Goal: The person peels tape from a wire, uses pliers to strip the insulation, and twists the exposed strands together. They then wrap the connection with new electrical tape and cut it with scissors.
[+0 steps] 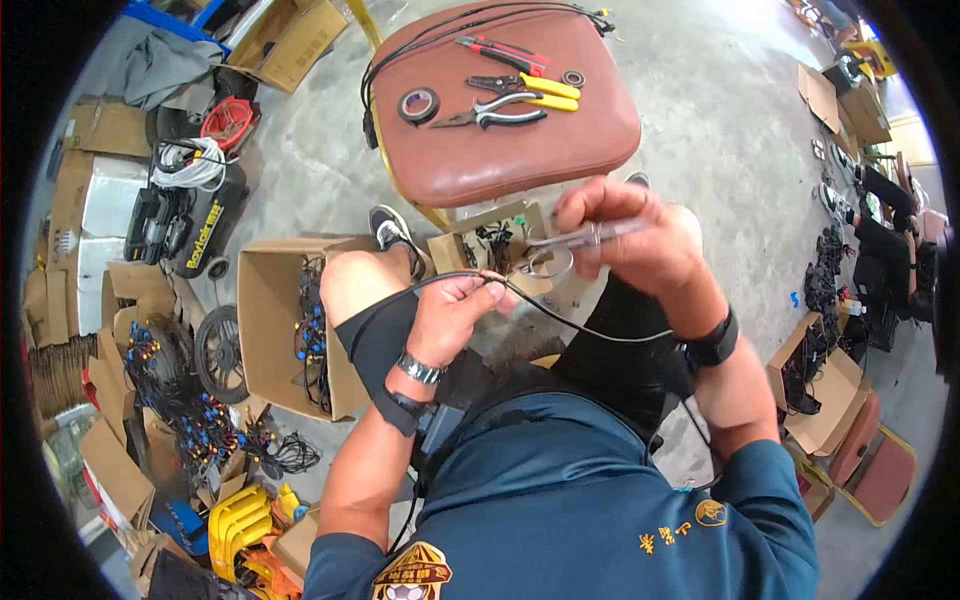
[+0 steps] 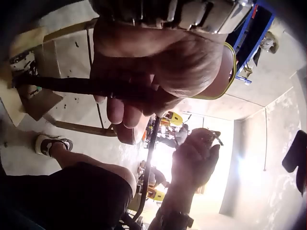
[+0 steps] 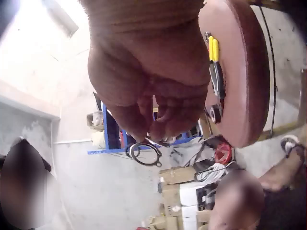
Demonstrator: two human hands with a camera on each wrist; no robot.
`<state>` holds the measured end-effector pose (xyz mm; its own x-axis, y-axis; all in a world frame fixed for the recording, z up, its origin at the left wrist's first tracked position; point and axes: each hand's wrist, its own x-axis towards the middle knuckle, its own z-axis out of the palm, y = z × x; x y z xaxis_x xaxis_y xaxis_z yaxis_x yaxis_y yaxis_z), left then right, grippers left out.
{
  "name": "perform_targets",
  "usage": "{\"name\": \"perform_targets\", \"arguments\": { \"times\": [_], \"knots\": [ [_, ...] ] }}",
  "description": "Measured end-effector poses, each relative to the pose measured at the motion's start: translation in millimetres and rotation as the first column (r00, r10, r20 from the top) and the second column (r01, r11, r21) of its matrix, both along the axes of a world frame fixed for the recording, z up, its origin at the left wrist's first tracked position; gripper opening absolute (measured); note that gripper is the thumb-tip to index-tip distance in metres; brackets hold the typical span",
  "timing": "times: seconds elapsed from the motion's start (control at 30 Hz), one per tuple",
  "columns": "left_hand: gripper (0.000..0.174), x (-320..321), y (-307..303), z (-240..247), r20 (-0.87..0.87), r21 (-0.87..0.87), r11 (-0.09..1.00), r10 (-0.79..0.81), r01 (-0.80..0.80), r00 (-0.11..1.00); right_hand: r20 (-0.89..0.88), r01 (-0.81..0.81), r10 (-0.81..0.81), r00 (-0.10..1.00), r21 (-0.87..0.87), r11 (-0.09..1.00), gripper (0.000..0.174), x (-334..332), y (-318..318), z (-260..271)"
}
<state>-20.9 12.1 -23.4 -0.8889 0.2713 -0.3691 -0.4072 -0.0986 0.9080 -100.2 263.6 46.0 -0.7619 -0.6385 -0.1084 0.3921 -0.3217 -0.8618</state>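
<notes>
A black cable (image 1: 562, 318) runs through my left hand (image 1: 452, 312), whose thumb and fingers pinch it above my lap; in the left wrist view the cable (image 2: 67, 85) crosses under the palm of that hand (image 2: 158, 67). My right hand (image 1: 648, 245) is raised to the right of it and grips a silver tool (image 1: 592, 236) with ring handles, which looks like scissors. Its rings (image 3: 146, 154) stick out beyond the fingertips of the right hand (image 3: 148, 72) in the right wrist view. The two hands are apart.
Ahead, a brown padded seat (image 1: 430, 165) bears red-handled cutters (image 1: 528, 62), a yellow-handled tool (image 1: 550, 92), pliers (image 1: 510, 113), tape (image 1: 418, 105) and black cables (image 1: 470, 14). Between the knees stands a small box (image 1: 450, 252); a larger carton (image 1: 270, 330) is at left.
</notes>
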Motion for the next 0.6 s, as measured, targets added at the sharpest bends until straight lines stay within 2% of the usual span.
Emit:
{"name": "perform_targets", "arguments": {
  "times": [0.03,0.1,0.17,0.23,0.27,0.3,0.37,0.47,0.6],
  "knots": [
    [0.020,2,2,-3,0.010,0.040,0.999,0.015,-0.016,1.000,0.042,0.030,-0.027,0.999,-0.076,0.997,0.026,17,-1,-7],
    [0.019,8,5,-5,0.025,0.045,0.998,0.033,-0.034,0.999,0.114,-0.054,0.070,0.991,-0.137,0.989,0.025,52,-10,-21],
    [0.019,12,4,-5,0.018,0.014,1.000,0.016,-0.016,1.000,0.151,-0.304,0.307,0.940,-0.044,0.952,0.021,79,-13,-32],
    [0.019,14,0,-6,0.052,-0.010,1.000,-0.004,0.004,0.999,0.138,-0.531,0.531,0.836,-0.035,0.846,0.016,100,-20,-35],
    [0.020,14,-1,-7,0.070,-0.020,1.000,-0.014,0.015,0.997,0.081,-0.585,0.589,0.804,-0.073,0.808,0.014,110,-24,-34],
    [0.020,15,-2,-8,0.082,-0.009,1.000,-0.023,0.024,0.996,0.093,-0.661,0.661,0.745,-0.033,0.750,0.020,115,-26,-34],
    [0.020,16,-4,-11,0.114,0.016,0.999,-0.042,0.040,0.993,-0.011,-0.669,0.670,0.742,0.056,0.741,0.023,118,-29,-29],
    [0.018,19,-5,-11,0.127,0.056,0.998,-0.027,0.020,0.992,-0.082,-0.646,0.648,0.757,0.057,0.761,0.027,117,-34,-16],
    [0.023,21,-6,-7,0.118,0.080,0.997,-0.007,-0.003,0.993,-0.192,-0.631,0.662,0.724,0.202,0.749,0.034,118,-40,20]
  ]
}}
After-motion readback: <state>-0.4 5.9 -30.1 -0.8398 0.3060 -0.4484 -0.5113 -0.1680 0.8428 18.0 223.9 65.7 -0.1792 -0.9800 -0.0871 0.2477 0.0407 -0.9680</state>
